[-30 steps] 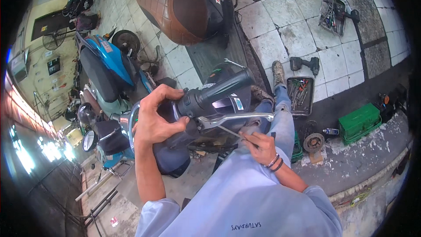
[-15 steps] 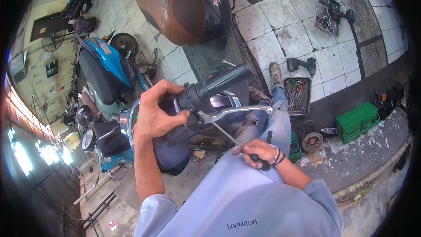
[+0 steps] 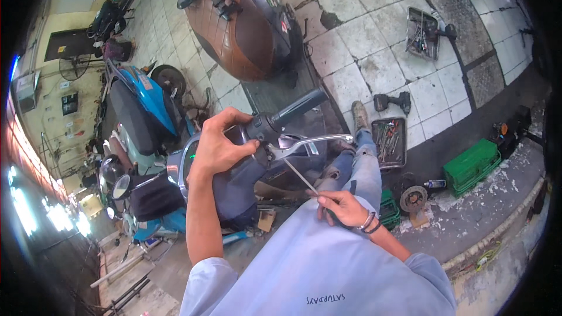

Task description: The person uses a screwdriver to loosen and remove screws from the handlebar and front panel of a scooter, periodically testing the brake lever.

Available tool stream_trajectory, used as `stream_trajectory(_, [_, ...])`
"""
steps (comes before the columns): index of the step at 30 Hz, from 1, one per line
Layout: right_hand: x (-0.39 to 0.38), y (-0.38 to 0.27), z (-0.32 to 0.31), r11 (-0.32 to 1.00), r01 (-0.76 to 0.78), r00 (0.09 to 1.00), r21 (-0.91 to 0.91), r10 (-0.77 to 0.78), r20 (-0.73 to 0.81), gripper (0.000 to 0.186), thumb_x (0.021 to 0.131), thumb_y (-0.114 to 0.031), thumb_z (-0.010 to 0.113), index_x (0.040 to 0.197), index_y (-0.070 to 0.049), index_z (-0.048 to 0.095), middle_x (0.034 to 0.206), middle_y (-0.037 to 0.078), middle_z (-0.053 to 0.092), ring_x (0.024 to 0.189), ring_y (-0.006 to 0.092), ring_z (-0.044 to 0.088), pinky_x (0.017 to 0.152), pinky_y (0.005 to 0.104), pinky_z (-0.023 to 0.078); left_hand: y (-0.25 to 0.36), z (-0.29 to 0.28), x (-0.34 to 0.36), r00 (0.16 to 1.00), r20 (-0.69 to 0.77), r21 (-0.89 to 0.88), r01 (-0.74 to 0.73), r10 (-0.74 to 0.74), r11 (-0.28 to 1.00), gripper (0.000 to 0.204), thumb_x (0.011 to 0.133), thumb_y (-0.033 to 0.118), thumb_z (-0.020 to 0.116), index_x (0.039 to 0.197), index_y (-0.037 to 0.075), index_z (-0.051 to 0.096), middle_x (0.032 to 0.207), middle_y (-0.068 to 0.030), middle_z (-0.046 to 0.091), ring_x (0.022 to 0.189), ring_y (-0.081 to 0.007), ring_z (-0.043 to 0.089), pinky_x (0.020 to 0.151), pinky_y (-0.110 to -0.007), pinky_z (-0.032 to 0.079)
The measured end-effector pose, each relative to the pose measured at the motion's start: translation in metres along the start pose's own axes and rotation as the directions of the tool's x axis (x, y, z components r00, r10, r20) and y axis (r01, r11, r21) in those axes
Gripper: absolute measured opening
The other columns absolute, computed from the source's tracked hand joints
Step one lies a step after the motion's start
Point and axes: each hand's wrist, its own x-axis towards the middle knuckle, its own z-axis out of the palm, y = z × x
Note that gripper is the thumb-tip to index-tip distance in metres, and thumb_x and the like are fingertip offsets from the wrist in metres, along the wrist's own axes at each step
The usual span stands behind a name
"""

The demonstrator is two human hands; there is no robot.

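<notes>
A silver brake lever [image 3: 310, 142] and a black rubber grip [image 3: 301, 109] stick out from the handlebar of the scooter in front of me. My left hand [image 3: 221, 145] is closed around the dark switch and lever housing [image 3: 261, 131] at the grip's inner end, thumb and fingers on opposite sides. Closer to my body, my right hand [image 3: 345, 206] holds a screwdriver [image 3: 301, 177] by its handle, mostly hidden in the fingers. Its thin metal shaft slants up to the underside of the lever's pivot. Whether the tip sits in a screw is too small to tell.
Ahead stands a scooter with a brown quilted seat [image 3: 234, 35]; a blue motorcycle [image 3: 143, 96] is at left. On the right are a cordless driver [image 3: 392, 103], a tool tray [image 3: 389, 140], a farther tray [image 3: 422, 35], a green toolbox [image 3: 473, 167] and a brake disc [image 3: 413, 198].
My right hand has turned about the screwdriver, and less of the handle shows. My left hand keeps its hold on the housing. The whole view has shifted slightly.
</notes>
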Motion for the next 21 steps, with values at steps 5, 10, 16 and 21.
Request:
stream_trajectory(5, [-0.004, 0.012, -0.020, 0.989, 0.113, 0.993, 0.092, -0.110, -0.035, 0.037, 0.098, -0.009, 0.078, 0.131, 0.005, 0.068, 0.092, 0.006, 0.071, 0.077, 0.0131, 0.068, 0.064, 0.0301, 0.058, -0.008, -0.001, -0.002, 0.999, -0.024, 0.005, -0.025, 0.025, 1.000, 0.049, 0.070, 0.019, 0.089, 0.112, -0.003, 0.075, 0.106, -0.0164, 0.078, 0.102, -0.0265, 0.075, 0.096, -0.038, 0.057])
stream_trajectory(10, [0.000, 0.020, -0.006, 0.950, 0.157, 0.977, -0.270, -0.189, -0.097, 0.038, 0.113, -0.026, 0.064, 0.144, -0.004, 0.071, 0.086, 0.003, 0.072, 0.074, 0.0101, 0.068, 0.071, 0.0292, 0.057, 0.005, -0.004, -0.005, 1.000, -0.008, 0.000, -0.028, 0.028, 1.000, 0.050, 0.073, 0.019, 0.090, 0.115, -0.002, 0.076, 0.107, -0.0178, 0.078, 0.103, -0.0279, 0.074, 0.096, -0.038, 0.058])
stream_trajectory(16, [-0.006, 0.022, -0.002, 0.909, 0.279, 0.920, -0.308, -0.346, -0.187, 0.053, 0.101, -0.018, 0.081, 0.150, -0.007, 0.064, 0.095, 0.001, 0.072, 0.081, 0.0096, 0.067, 0.070, 0.0274, 0.056, -0.003, -0.004, -0.006, 1.000, 0.020, -0.005, 0.004, -0.004, 1.000, 0.053, 0.075, 0.023, 0.091, 0.118, -0.002, 0.076, 0.113, -0.0183, 0.079, 0.105, -0.0275, 0.075, 0.098, -0.039, 0.058])
stream_trajectory(21, [0.003, 0.043, -0.033, 0.963, 0.211, 0.974, -0.166, -0.222, -0.053, 0.047, 0.101, -0.018, 0.081, 0.140, 0.005, 0.067, 0.105, 0.004, 0.077, 0.093, 0.0124, 0.073, 0.086, 0.0287, 0.058, 0.008, -0.010, -0.007, 0.999, 0.033, 0.047, 0.017, -0.018, 0.999, 0.053, 0.076, 0.026, 0.090, 0.119, -0.001, 0.076, 0.115, -0.0182, 0.078, 0.109, -0.0290, 0.074, 0.100, -0.039, 0.057])
